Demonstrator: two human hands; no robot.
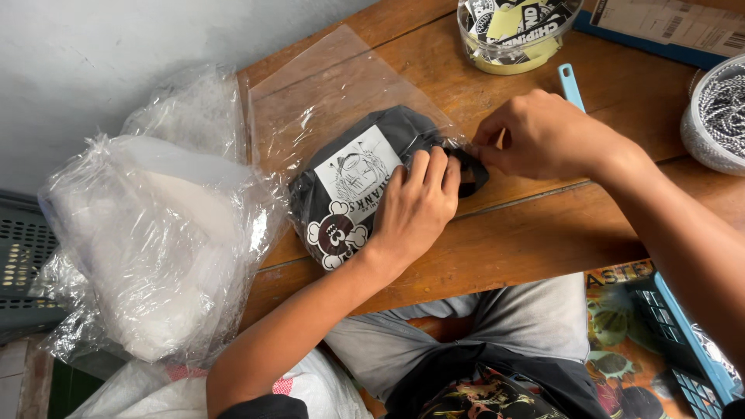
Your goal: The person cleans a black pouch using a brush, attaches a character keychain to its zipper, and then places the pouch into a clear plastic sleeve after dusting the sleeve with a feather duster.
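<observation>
Closest in, the person's lap shows grey trousers [535, 318] and a dark printed garment [481, 392], with a blue crate [683, 341] to their right and a grey one [23, 256] far left. Just above, at the near edge of the wooden table [543, 233], the left hand [415, 206] lies flat, fingers together, pressing down on a folded black garment [365, 182] with white printed patches, which sits inside a clear plastic bag [310, 101]. The right hand [543, 136] is curled at the bag's open end, fingertips pinched on the plastic and the dark fabric poking out there. A big bundle of crumpled clear bags [147, 240] crowds the table's left edge, overlapping the bag. Behind the right hand a light blue handle [570, 84] sticks out. Farther back stand a clear tub of stickers [516, 31], a container of metal chain [718, 112] and a blue-edged box [667, 31].
</observation>
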